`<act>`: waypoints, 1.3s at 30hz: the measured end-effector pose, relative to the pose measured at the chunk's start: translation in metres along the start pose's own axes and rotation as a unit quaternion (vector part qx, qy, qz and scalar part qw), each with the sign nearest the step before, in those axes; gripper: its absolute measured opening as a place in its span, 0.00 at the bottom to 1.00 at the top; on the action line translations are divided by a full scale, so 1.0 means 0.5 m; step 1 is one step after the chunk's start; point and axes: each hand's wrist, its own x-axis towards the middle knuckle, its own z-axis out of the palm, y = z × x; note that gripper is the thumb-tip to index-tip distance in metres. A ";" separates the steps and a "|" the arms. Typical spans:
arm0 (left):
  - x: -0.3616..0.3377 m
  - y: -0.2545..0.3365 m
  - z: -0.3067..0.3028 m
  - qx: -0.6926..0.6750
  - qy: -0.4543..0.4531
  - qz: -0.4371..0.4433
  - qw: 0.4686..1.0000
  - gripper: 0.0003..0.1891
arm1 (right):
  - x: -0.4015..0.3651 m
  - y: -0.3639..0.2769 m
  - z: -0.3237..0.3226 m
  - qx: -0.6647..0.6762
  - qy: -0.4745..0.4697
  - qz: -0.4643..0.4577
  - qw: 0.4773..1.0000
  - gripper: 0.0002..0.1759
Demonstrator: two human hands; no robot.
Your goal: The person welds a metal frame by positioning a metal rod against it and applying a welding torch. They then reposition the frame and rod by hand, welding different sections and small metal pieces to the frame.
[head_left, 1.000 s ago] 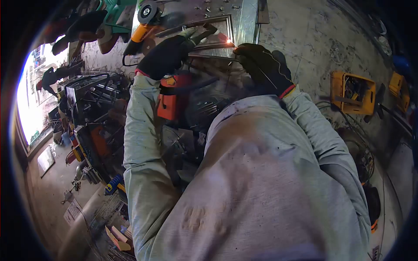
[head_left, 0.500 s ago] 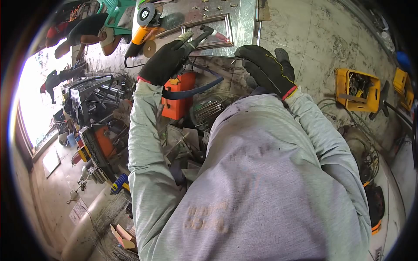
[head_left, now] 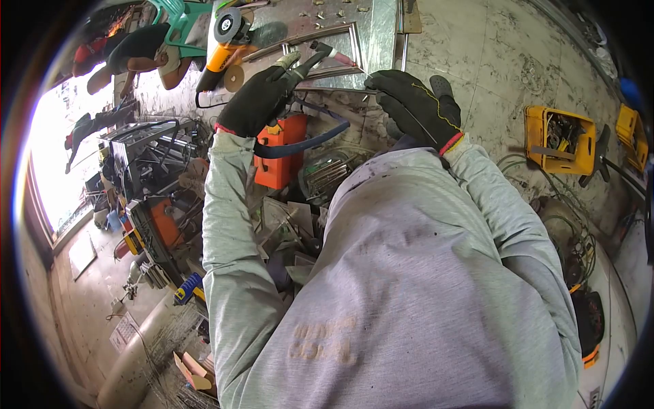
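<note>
My left hand [head_left: 253, 103], in a black glove, is closed around the handle of a TIG welding torch [head_left: 311, 63]. The torch's pink nozzle [head_left: 343, 58] points right, toward the corner of a rectangular metal frame [head_left: 355, 39] lying on a shiny metal sheet [head_left: 379, 41]. Close to that corner is my right hand [head_left: 419, 105], also gloved, its fingers pinched around a thin rod [head_left: 424, 127]. The rod runs back along the glove, and its front end shows faintly near the nozzle. A dark blue cable sleeve [head_left: 306, 142] hangs below my left hand.
An angle grinder [head_left: 221, 54] lies left of the frame. Below my left hand stands an orange box [head_left: 281, 160]. A yellow crate [head_left: 558, 142] with tools sits at right. Metal stock [head_left: 150, 146] and people [head_left: 139, 49] are at far left.
My right hand has shifted slightly left, and the rod's front end now shows near the nozzle. The torch is almost still. At far left, a person's arm has moved.
</note>
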 end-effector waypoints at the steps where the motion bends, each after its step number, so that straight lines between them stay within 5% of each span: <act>1: 0.000 0.000 0.000 0.025 0.026 0.039 0.999 0.28 | 0.000 -0.001 0.000 0.003 0.000 0.004 1.000 0.21; 8: 0.008 0.012 -0.008 -0.008 -0.006 -0.014 1.000 0.28 | -0.007 0.004 0.001 -0.001 0.009 -0.002 1.000 0.21; 10: 0.019 0.017 -0.011 -0.206 -0.080 -0.267 0.938 0.27 | -0.009 0.000 -0.007 -0.022 -0.096 0.087 0.991 0.25; 12: 0.022 0.045 -0.044 -0.371 -0.101 -0.361 0.850 0.23 | -0.014 0.002 -0.009 -0.012 -0.114 0.095 0.989 0.28; 17: -0.011 -0.031 0.007 -0.127 -0.064 -0.091 0.986 0.16 | -0.004 0.029 0.004 0.071 -0.105 0.062 0.990 0.37; 18: -0.003 -0.013 0.003 -0.040 -0.051 -0.047 0.997 0.15 | -0.001 0.033 0.005 0.084 -0.107 0.062 0.989 0.39; 20: -0.005 -0.004 0.010 -0.078 -0.068 -0.102 0.989 0.20 | -0.002 0.037 0.008 0.104 -0.111 0.062 0.986 0.44; 22: -0.011 -0.012 0.026 0.000 0.041 0.035 0.999 0.22 | -0.001 0.044 0.012 0.121 -0.119 0.061 0.984 0.48; 25: -0.012 -0.004 0.022 -0.058 -0.020 -0.047 0.997 0.12 | 0.002 0.051 0.019 0.142 -0.123 0.062 0.980 0.55; 31: 0.007 0.053 -0.014 -0.204 -0.067 -0.226 0.950 0.13 | 0.008 0.057 0.023 0.157 -0.124 0.057 0.978 0.62; 34: -0.008 0.026 0.005 -0.107 -0.022 -0.098 0.989 0.11 | 0.006 0.054 0.020 0.152 -0.122 0.058 0.979 0.63; 38: -0.003 0.031 0.001 -0.107 -0.033 -0.103 0.988 0.10 | 0.004 0.053 0.021 0.145 -0.118 0.058 0.981 0.63; 39: 0.006 0.044 -0.009 -0.211 -0.050 -0.215 0.952 0.10 | 0.003 0.053 0.021 0.145 -0.118 0.059 0.981 0.63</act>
